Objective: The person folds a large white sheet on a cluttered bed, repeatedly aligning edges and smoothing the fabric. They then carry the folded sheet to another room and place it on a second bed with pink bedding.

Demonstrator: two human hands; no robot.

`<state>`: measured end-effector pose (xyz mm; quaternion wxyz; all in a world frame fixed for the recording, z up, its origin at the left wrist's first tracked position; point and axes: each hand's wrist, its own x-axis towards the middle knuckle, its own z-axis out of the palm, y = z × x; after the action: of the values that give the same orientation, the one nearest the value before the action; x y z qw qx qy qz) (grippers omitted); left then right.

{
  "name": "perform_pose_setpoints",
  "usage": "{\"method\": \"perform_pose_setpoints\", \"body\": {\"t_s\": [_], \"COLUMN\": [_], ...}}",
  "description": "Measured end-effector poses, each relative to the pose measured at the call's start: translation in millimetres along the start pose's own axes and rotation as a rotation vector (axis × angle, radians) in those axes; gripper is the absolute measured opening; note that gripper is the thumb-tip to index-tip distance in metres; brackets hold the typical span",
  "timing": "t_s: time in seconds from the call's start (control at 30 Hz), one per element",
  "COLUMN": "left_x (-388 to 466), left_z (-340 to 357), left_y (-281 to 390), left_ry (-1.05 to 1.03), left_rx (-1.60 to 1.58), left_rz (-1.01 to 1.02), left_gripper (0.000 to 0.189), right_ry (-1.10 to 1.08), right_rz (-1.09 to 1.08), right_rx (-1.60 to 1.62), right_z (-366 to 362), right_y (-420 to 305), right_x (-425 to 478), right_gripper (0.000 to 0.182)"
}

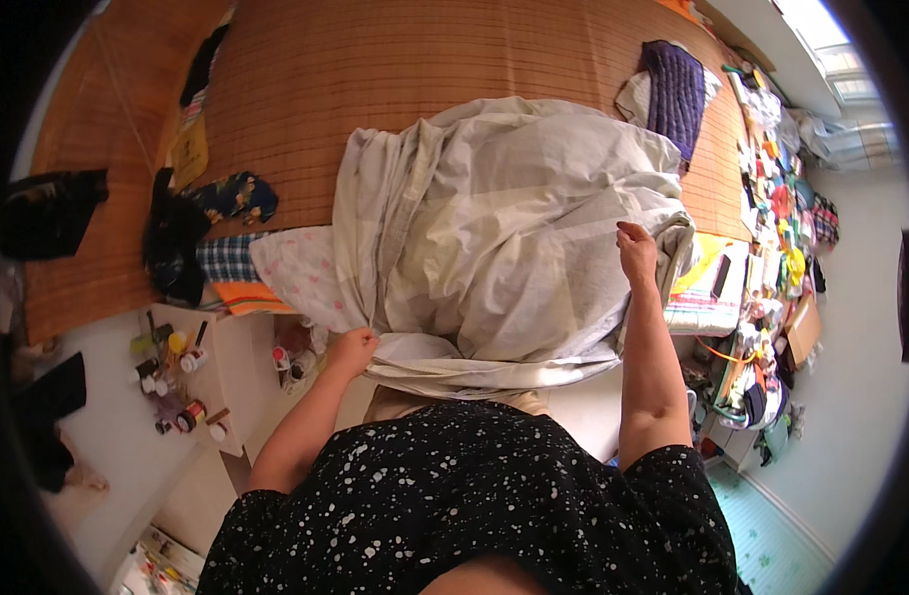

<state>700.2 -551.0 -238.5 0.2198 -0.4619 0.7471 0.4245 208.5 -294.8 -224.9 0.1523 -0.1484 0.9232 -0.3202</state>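
Note:
A large pale grey and cream checked cloth [514,223], which looks like a bed sheet or quilt cover, lies bunched in front of me. Its near edge hangs past the bed's front towards my waist. My left hand [354,351] pinches the cloth's near left corner. Over the right part of the cloth is my right hand [637,251], its fingers curled in. Whether a fold is caught between those fingers is hidden. A white cloth with pink spots [298,271] shows beside the left edge of the bunched cloth.
Under the cloth is a bed with a brown woven mat [424,67]. A purple ribbed textile [675,97] lies at the far right. Dark clothing [173,238] is heaped left. Jars stand on a cabinet [227,372] near my left arm. Clutter [778,223] lines the right wall.

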Motion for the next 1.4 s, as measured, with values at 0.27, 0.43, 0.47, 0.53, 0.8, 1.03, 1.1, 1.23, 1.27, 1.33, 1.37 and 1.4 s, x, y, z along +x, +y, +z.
{"method": "perform_pose_setpoints", "body": {"t_s": [0.27, 0.43, 0.47, 0.53, 0.8, 1.03, 1.1, 1.23, 1.27, 1.33, 1.37, 1.4], "left_x": [66.0, 182.0, 203.2, 233.9, 303.8, 331.7, 330.9, 303.2, 287.7, 266.9, 260.5, 257.7], "left_z": [-2.1, -31.4, -41.9, -58.3, -82.2, -92.1, -103.6, -161.3, -177.4, -194.2, -197.1, -201.3], "left_y": [52.9, 121.1, 128.7, 136.3, 148.2, 139.3, 131.5, 86.5, 78.4, 58.1, 49.4, 41.9], "left_ry": [0.201, 0.713, 0.811, 0.791, 0.588, 0.503, 0.5, 0.199, 0.249, 0.292, 0.271, 0.245], "left_rx": [0.261, 0.033, -0.064, -0.04, 0.311, 0.204, -0.448, -1.976, -1.955, -1.84, -1.744, -1.649], "left_rz": [0.046, 0.143, 0.115, 0.09, 0.087, 0.146, 0.104, 0.093, 0.111, 0.087, 0.041, 0.0], "left_gripper": [0.048, 0.039, 0.038, 0.038, 0.031, 0.019, 0.021, 0.025, 0.026, 0.029, 0.03, 0.032], "right_ry": [-0.128, -0.326, -0.433, -0.611, -0.448, -0.314, -0.322, -0.338, -0.346, -0.342, -0.364, -0.38], "right_rz": [0.055, -0.104, -0.03, 0.058, -0.106, 0.097, 0.102, 0.065, 0.048, -0.022, 0.002, 0.025], "right_rx": [0.296, 0.48, 0.561, 0.636, 0.208, 0.128, 0.187, 0.126, 0.139, 0.231, 0.22, 0.206], "right_z": [2.7, 107.9, 133.0, 181.2, 307.8, 340.2, 345.0, 348.8, 351.7, 357.0, 356.9, 355.3], "right_y": [-57.1, -114.3, -128.1, -156.6, -203.5, -170.0, -156.3, -135.4, -125.2, -125.7, -127.0, -126.8], "right_x": [21.7, 49.4, 51.9, 51.7, 52.7, 59.5, 63.4, 65.4, 70.0, 70.4, 67.9, 67.5], "right_gripper": [0.021, 0.024, 0.025, 0.029, 0.051, 0.062, 0.062, 0.052, 0.049, 0.04, 0.039, 0.039]}}
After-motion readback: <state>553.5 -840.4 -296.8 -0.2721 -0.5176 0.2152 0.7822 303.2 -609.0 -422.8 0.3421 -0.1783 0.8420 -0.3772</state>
